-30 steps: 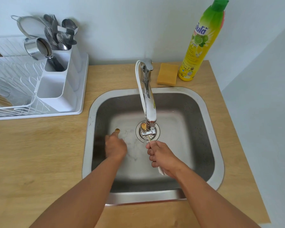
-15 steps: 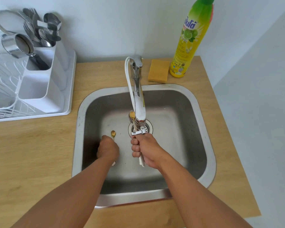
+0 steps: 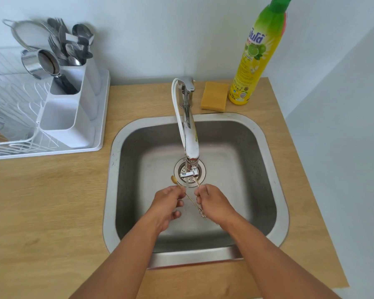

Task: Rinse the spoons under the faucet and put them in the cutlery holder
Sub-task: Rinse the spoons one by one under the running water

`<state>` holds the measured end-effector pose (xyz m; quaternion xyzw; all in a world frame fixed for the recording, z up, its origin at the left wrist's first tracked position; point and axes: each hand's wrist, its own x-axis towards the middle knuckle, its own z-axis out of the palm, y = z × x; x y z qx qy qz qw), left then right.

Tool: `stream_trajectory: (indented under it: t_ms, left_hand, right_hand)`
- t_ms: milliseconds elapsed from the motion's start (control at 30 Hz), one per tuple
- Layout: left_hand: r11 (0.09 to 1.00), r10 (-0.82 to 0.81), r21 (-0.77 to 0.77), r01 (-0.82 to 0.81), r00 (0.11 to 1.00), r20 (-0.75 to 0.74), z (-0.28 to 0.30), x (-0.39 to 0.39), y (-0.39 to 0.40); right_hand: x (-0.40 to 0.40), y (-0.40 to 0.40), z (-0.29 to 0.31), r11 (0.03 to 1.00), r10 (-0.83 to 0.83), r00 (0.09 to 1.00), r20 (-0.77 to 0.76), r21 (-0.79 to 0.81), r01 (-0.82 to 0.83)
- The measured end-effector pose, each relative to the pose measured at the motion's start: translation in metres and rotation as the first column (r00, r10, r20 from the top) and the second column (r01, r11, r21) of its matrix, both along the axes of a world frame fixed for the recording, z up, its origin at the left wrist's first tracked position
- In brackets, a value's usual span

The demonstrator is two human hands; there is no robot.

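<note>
Spoons first: we now hold two thin gold-coloured metal spoons together over the sink, where a second ago each hand had its own and the hands were apart. The left spoon (image 3: 174, 180) shows its small bowl just past our left hand (image 3: 167, 203), up and to the left of the fingers, while its slender handle runs down and to the right out of that grip, ending in a little ornament beside the right wrist. The second spoon (image 3: 197, 182) shows only a short gold stem rising from our right hand (image 3: 214, 203) toward the spout; its bowl is hidden behind the faucet tip. Our left fingers are pinched on the first spoon's stem, and the right hand is curled closed around the second. The two hands have come nearly together, right under the outlet of the curved chrome faucet (image 3: 189, 134), above the round drain strainer (image 3: 189, 172) of the square stainless steel sink (image 3: 242, 169). We cannot tell whether water is running. We judge the rinse is at hand, with stowing still ahead: the white plastic cutlery holder (image 3: 73, 117), already bristling with forks and spoons, stands well up and to the left of our grip, on the white dish rack (image 3: 13, 117).
</note>
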<state>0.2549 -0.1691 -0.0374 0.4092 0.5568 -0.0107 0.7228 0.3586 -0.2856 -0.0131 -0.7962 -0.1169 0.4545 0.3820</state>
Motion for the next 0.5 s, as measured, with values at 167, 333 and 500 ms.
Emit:
stream_trajectory:
  t_ms: [167,333,500]
  left_hand:
    - [0.998,0.014,-0.059,-0.010,0.998,0.058,0.004,0.009,-0.015]
    - [0.992,0.072,-0.110,-0.056,0.986,0.147,0.004,0.011,-0.023]
    - [0.990,0.075,-0.129,-0.051,0.978,0.194,0.007,0.011,-0.024]
  right_hand:
    - [0.008,-0.021,0.004,0.997,0.030,0.997,0.070,-0.078,-0.025]
    - [0.004,-0.029,0.008,0.998,-0.018,0.992,-0.125,-0.062,0.011]
    - [-0.003,-0.027,0.011,0.994,-0.087,0.970,-0.227,0.037,0.098]
